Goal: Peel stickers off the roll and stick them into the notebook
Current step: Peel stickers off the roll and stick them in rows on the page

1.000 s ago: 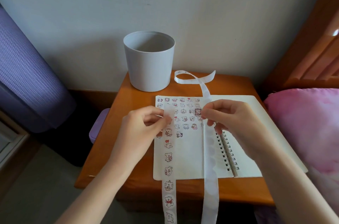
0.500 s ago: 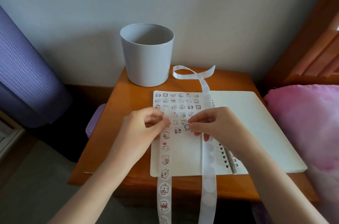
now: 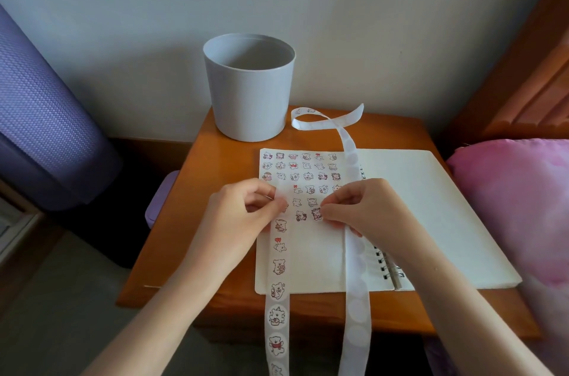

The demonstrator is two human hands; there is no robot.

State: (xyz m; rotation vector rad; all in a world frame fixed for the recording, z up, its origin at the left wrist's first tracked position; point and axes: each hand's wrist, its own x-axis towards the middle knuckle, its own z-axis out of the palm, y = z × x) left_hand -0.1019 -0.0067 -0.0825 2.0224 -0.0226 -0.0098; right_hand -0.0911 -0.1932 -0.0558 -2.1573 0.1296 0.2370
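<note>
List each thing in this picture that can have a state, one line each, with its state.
Notebook: open, flat on the table, left page partly covered in stickers.
Sticker strip: unrolled, hanging over the table's front edge.
Backing: mostly bare, draped across the notebook.
Pot: upright, no lid.
Left hand: pinches the sticker strip.
Right hand: pinches a sticker against the left page.
</note>
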